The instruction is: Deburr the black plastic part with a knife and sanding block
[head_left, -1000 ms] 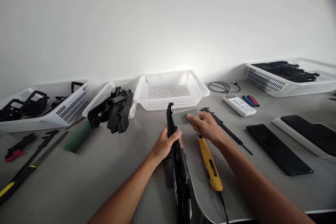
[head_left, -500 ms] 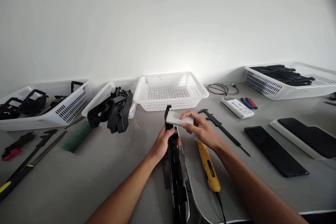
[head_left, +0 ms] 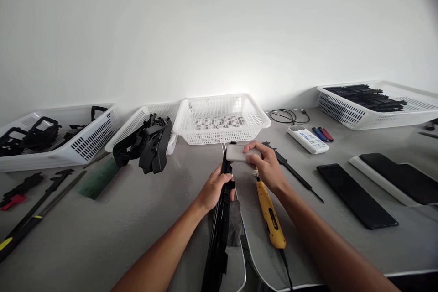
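Observation:
My left hand (head_left: pixel 214 188) is closed around a long black plastic trim piece (head_left: pixel 219 228), its thumb on top near the far end. The piece points away from me and runs down to the bottom of the view. Between the fingers of my right hand (head_left: pixel 268 164) is a flat white block (head_left: pixel 237 152), like a sanding sponge. The block's left end meets the far end of the trim piece. To the right, below my right hand, lies a yellow rotary tool (head_left: pixel 270 216) with a black cord. A grey cloth-like scrap (head_left: pixel 234 224) is beside the trim piece.
A white basket (head_left: pixel 222 137) stands behind my hands. Other baskets (head_left: pixel 97 137) (head_left: pixel 356 118) hold black plastic parts. A black caliper (head_left: pixel 294 171), a white power bank (head_left: pixel 308 139) and a dark phone-like slab (head_left: pixel 357 196) lie right; a green sheet (head_left: pixel 99 180) and files lie left.
The trim piece's far end has swung to the right and its near end to the left. My right hand and the white block have shifted slightly right and nearer the tip.

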Action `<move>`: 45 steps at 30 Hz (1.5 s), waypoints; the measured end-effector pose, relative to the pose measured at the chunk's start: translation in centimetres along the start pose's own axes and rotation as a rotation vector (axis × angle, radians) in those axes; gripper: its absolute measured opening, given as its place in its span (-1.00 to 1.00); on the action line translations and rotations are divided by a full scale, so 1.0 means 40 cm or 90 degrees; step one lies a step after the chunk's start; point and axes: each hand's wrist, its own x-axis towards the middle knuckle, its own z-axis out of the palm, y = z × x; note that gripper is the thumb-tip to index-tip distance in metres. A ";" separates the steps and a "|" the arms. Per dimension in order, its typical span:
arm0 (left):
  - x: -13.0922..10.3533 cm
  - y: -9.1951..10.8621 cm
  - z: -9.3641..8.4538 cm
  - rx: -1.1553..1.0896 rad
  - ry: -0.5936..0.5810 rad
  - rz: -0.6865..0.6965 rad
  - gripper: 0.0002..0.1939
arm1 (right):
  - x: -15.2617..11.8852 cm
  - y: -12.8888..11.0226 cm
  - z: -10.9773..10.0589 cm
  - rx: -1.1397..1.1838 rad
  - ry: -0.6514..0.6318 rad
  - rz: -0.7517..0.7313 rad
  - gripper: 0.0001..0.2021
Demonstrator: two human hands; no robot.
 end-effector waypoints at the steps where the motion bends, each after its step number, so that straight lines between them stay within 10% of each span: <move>1: 0.000 0.000 0.000 0.000 0.001 -0.001 -0.59 | 0.000 -0.003 0.000 -0.004 -0.009 0.000 -0.89; 13: -0.003 0.002 -0.001 0.017 0.004 -0.004 -0.37 | 0.008 0.001 -0.020 0.037 0.137 0.008 -0.94; 24: 0.001 -0.005 -0.008 0.001 -0.001 0.030 -0.42 | 0.020 0.017 -0.034 0.091 0.102 0.038 -0.92; 42: 0.000 -0.002 -0.009 0.004 0.018 0.036 -0.53 | 0.011 -0.008 -0.035 0.193 -0.204 0.094 -0.75; 45: 0.001 -0.004 -0.008 0.027 0.000 0.045 -0.66 | 0.006 -0.001 -0.015 0.091 -0.239 0.102 -0.46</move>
